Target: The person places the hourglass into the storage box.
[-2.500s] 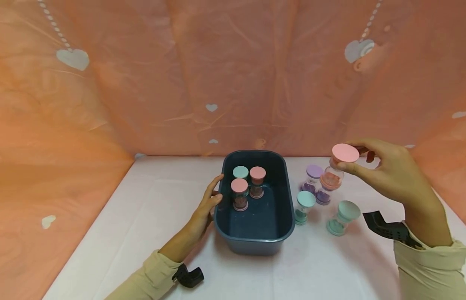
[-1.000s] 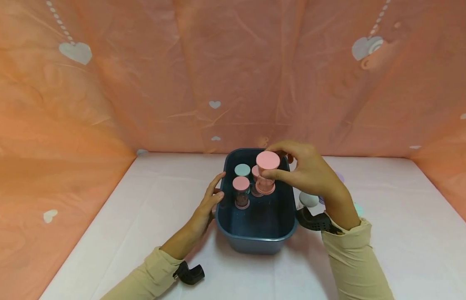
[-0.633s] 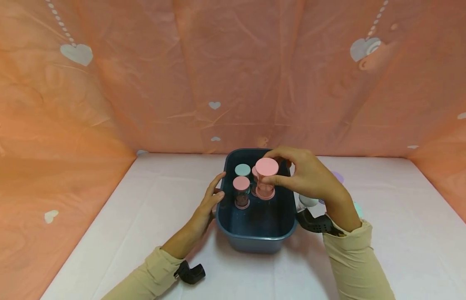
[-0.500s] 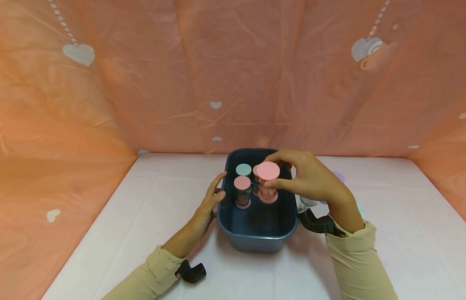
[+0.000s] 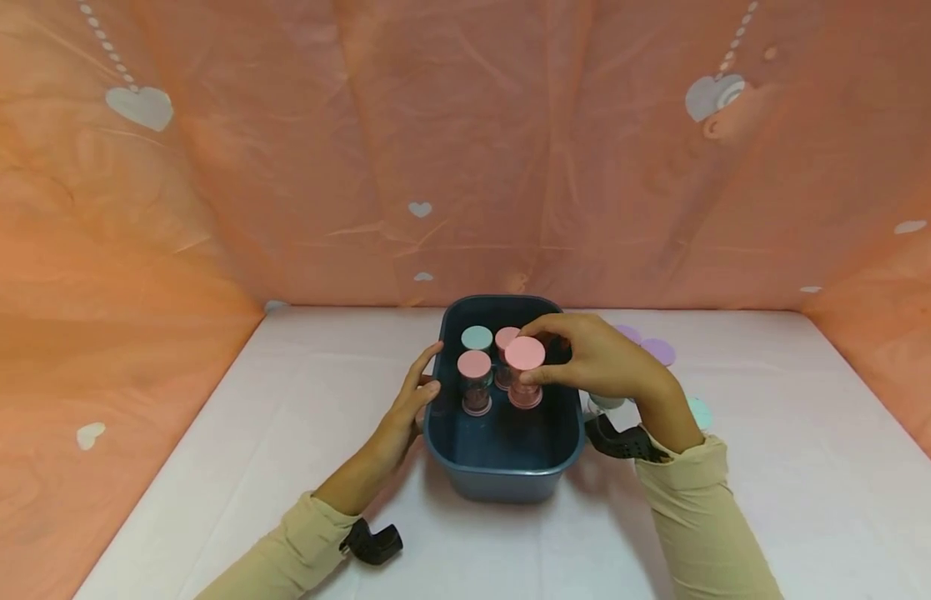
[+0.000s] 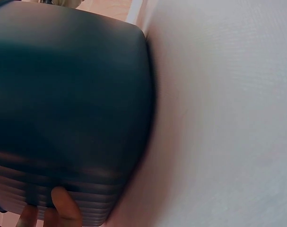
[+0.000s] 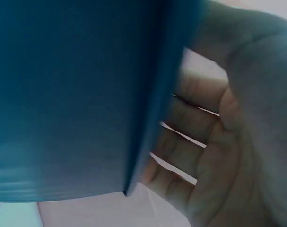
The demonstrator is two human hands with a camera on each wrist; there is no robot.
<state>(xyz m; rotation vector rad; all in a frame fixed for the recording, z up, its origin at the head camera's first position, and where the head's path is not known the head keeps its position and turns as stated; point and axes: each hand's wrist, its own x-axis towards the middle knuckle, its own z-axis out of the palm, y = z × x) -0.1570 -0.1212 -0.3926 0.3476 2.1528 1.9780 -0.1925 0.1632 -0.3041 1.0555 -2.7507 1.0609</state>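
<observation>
Pink-capped and clear-bodied, a small plastic jar (image 5: 525,372) stands inside the dark blue plastic tub (image 5: 503,467) at centre table, its lid pinched by the curled fingers of the right hand (image 5: 596,362). At nine o'clock of the tub, the left hand (image 5: 405,408) rests straight-fingered against the outer wall, gripping nothing. Three more capped jars (image 5: 476,367) stand just beside the held one, toward ten o'clock.

**Pink-lidded jar goes from the table's right side into the bin**

I see the right hand (image 5: 600,367) has carried the pink-lidded jar (image 5: 525,371) from above the jars on the right of the table (image 5: 773,467) over the blue bin (image 5: 503,475). It has since lowered it inside, where it now stands just beside the other pink-lidded jars (image 5: 474,381), fingers (image 5: 543,375) still pinching it at the lid
</observation>
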